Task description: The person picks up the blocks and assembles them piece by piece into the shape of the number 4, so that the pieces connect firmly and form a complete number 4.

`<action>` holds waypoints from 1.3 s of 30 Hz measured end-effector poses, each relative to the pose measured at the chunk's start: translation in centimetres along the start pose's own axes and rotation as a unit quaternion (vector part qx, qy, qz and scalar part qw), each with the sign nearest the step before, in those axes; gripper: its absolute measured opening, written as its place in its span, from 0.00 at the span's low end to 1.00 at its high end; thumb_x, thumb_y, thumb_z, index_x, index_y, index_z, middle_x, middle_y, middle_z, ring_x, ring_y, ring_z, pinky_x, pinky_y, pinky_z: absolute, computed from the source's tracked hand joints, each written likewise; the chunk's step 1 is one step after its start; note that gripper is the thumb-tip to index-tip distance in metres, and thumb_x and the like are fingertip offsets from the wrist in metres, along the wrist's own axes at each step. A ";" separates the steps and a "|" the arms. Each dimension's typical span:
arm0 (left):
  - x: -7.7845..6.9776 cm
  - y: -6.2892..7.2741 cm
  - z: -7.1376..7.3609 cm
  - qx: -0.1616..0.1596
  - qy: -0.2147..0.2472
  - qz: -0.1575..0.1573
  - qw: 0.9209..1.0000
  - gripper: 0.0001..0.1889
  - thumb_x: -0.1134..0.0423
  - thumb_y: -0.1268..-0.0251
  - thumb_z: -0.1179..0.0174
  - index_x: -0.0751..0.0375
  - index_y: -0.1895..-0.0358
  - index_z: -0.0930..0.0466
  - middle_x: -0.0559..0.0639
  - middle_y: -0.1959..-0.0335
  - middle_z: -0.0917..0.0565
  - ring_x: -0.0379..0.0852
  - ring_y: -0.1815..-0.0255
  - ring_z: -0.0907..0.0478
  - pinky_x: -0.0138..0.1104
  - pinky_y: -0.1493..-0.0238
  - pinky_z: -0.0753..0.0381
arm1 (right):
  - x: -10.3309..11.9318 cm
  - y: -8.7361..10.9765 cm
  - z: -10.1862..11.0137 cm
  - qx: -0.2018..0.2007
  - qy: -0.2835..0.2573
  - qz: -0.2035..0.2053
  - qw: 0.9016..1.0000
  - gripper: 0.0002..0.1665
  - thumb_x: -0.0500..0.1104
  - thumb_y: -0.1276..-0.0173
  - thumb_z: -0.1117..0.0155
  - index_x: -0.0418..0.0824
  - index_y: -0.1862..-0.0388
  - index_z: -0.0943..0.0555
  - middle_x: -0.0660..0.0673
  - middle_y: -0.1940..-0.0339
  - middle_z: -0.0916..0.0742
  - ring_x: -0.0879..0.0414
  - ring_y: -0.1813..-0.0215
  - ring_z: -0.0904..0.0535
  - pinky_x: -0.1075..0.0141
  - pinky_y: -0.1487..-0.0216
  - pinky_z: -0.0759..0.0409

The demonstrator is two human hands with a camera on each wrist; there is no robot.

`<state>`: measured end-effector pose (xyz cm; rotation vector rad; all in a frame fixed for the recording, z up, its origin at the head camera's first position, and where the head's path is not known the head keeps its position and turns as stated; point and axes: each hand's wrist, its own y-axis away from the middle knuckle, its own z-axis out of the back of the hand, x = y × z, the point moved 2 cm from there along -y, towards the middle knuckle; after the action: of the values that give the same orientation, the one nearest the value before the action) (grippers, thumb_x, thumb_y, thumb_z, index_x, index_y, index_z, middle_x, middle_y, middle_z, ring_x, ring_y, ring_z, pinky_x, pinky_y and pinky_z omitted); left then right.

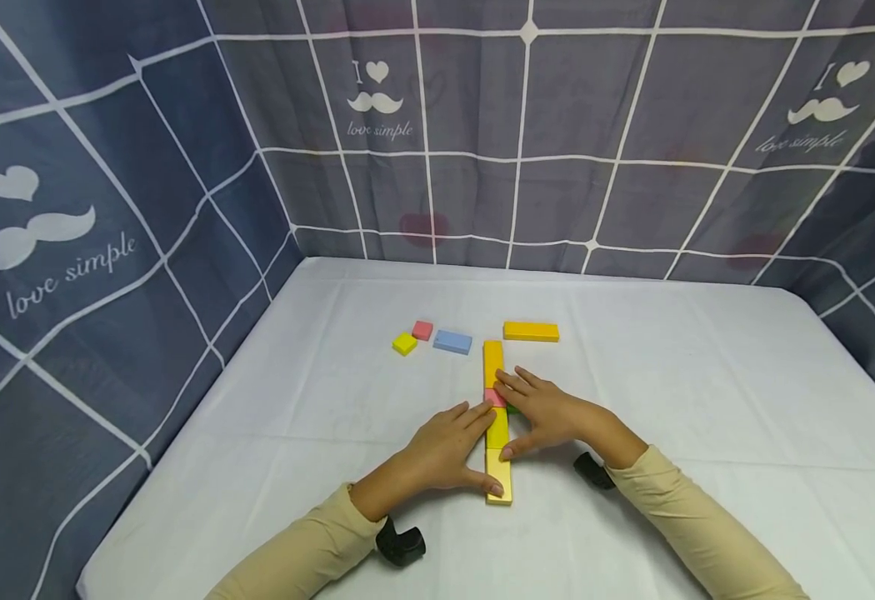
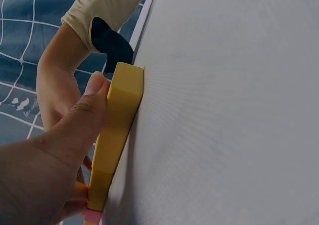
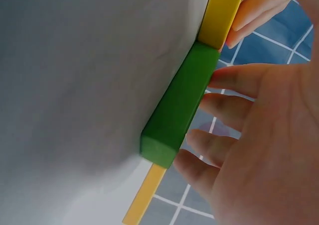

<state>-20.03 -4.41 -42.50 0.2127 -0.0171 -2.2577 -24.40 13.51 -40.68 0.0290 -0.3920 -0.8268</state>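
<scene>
1 straight row of yellow and pink blocks [image 1: 497, 429] lies on the white tablecloth [image 1: 707, 358]; the left hand [image 1: 441, 451], fingers extended, thumb apart, touches it; the right hand [image 1: 553, 412], fingers spread, partly covers a green block [image 3: 180, 103] alongside.

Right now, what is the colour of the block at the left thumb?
Yellow; the block shows best in the left wrist view.
</scene>
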 end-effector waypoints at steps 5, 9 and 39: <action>-0.1 -0.3 0.2 -0.006 -0.006 -0.003 1.000 0.55 0.24 0.59 0.49 0.56 0.30 0.47 0.47 0.27 0.47 0.55 0.30 0.44 0.45 0.35 0.37 | 0.2 0.1 0.0 0.002 0.013 -0.004 1.000 0.66 0.72 0.57 0.35 0.33 0.29 0.47 0.36 0.26 0.47 0.37 0.26 0.58 0.41 0.32 0.50; -0.1 -0.4 0.3 -0.002 -0.007 -0.001 1.000 0.55 0.23 0.59 0.49 0.56 0.30 0.47 0.47 0.27 0.48 0.54 0.30 0.44 0.45 0.35 0.37 | 0.3 0.2 0.0 0.003 0.003 -0.010 1.000 0.67 0.71 0.58 0.34 0.32 0.30 0.47 0.36 0.26 0.47 0.37 0.27 0.57 0.41 0.33 0.49; 8.1 -4.2 6.6 -0.023 0.046 0.112 0.992 0.36 0.40 0.46 0.41 0.54 0.36 0.34 0.57 0.32 0.38 0.57 0.32 0.42 0.52 0.35 0.41 | 0.3 0.3 -0.5 0.009 0.007 -0.032 0.999 0.67 0.73 0.59 0.34 0.36 0.29 0.47 0.40 0.26 0.47 0.40 0.26 0.54 0.43 0.33 0.45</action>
<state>-29.36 -8.34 -37.57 0.2768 0.0571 -2.0200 -23.85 13.37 -40.95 0.0656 -0.3865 -0.8858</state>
